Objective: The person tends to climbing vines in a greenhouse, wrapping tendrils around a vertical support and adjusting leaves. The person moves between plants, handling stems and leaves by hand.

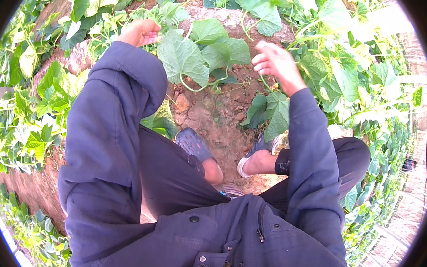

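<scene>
My left hand (142, 33) is at the upper left among the leaves, its fingers curled in beside a broad leaf. Whether it pinches a thin stem there cannot be made out. Between my hands lies a trailing vine (192, 89), with broad lobed leaves like a cucumber's; its largest leaf (183, 58) shows a pale, veined face. My right hand (276, 65) hovers to the right of these leaves, fingers loosely bent and apart, with nothing visible in them. Just below it, a leaf stalk runs down to a drooping leaf (278, 111).
Cracked reddish soil (214, 115) with clods lies below the vine. My feet, in dark perforated clogs (194, 144), stand close beneath it. Dense vines (334, 78) flank the right side, and more foliage (50, 98) covers the left. A pale strip of ground (414, 145) runs along the far right.
</scene>
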Demonstrator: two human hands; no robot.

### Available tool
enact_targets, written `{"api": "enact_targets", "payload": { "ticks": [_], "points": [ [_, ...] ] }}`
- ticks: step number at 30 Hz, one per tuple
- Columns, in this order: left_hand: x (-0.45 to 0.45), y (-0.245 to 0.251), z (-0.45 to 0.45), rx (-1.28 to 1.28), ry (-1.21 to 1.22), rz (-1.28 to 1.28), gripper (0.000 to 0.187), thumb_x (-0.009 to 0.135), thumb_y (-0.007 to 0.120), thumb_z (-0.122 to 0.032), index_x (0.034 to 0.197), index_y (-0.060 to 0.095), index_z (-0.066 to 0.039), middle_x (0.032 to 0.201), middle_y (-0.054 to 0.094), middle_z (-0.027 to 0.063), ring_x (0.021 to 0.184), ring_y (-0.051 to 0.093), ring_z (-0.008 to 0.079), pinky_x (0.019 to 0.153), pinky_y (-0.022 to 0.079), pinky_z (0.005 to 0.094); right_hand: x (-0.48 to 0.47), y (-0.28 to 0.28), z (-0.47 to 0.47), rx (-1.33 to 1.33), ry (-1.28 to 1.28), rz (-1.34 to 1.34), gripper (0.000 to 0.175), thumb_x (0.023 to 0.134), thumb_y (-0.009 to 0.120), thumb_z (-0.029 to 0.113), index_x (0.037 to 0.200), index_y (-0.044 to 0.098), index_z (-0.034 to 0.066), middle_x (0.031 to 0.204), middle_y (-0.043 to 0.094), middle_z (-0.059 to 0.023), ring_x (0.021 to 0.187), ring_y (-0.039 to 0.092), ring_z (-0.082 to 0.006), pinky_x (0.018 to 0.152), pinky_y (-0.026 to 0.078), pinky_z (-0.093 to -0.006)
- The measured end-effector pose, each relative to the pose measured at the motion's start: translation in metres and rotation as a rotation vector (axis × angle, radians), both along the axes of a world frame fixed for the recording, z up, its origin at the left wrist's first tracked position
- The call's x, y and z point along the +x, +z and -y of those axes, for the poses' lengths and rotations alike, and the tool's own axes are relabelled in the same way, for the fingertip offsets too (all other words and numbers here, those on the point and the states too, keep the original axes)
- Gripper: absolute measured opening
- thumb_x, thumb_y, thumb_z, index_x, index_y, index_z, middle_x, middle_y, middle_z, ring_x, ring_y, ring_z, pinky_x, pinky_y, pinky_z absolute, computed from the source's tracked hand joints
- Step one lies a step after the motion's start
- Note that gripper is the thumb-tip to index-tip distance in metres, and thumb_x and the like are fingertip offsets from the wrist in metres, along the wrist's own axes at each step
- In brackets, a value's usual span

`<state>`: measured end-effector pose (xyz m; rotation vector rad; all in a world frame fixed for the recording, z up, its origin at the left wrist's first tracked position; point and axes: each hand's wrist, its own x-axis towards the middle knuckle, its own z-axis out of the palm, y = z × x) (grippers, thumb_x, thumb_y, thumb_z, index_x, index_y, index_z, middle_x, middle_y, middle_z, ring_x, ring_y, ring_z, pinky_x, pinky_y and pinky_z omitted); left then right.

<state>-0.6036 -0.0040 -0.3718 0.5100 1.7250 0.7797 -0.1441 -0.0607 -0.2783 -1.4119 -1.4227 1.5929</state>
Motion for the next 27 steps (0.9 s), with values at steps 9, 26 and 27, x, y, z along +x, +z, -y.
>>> {"api": "enact_targets", "payload": {
  "ticks": [9,26,27],
  "points": [
    [0.018,0.027,0.017,0.036,0.032,-0.058,0.013,0.101,0.075,-0.006,0.105,0.068,0.004,0.095,0.064,0.0087,0.079,0.069,0.0190,0.075,0.073,0.0343,-0.050,-0.203,0.056,-0.260,0.118,0.145,0.052,0.094,0.088,0.022,0.136,0.070,-0.0029,0.102,0.078,-0.0072,0.094,0.072,-0.0173,0.087,0.059,-0.0350],
    [0.026,0.026,0.018,0.035,-0.003,-0.052,0.011,0.103,0.073,-0.003,0.111,0.067,0.003,0.100,0.063,0.0093,0.082,0.067,0.0183,0.077,0.072,0.0340,-0.053,-0.222,0.063,-0.317,0.003,-0.150,0.026,0.098,0.086,0.020,0.121,0.084,0.0095,0.109,0.078,0.0035,0.093,0.067,-0.0097,0.086,0.052,-0.0312],
    [0.022,0.022,0.017,0.038,0.020,-0.059,0.010,0.104,0.073,-0.004,0.110,0.067,0.002,0.098,0.063,0.0082,0.080,0.066,0.0177,0.076,0.072,0.0336,-0.054,-0.217,0.067,-0.282,0.003,-0.116,0.026,0.099,0.085,0.020,0.123,0.083,0.0100,0.106,0.076,0.0051,0.088,0.064,-0.0085,0.081,0.050,-0.0291]
  ]
}}
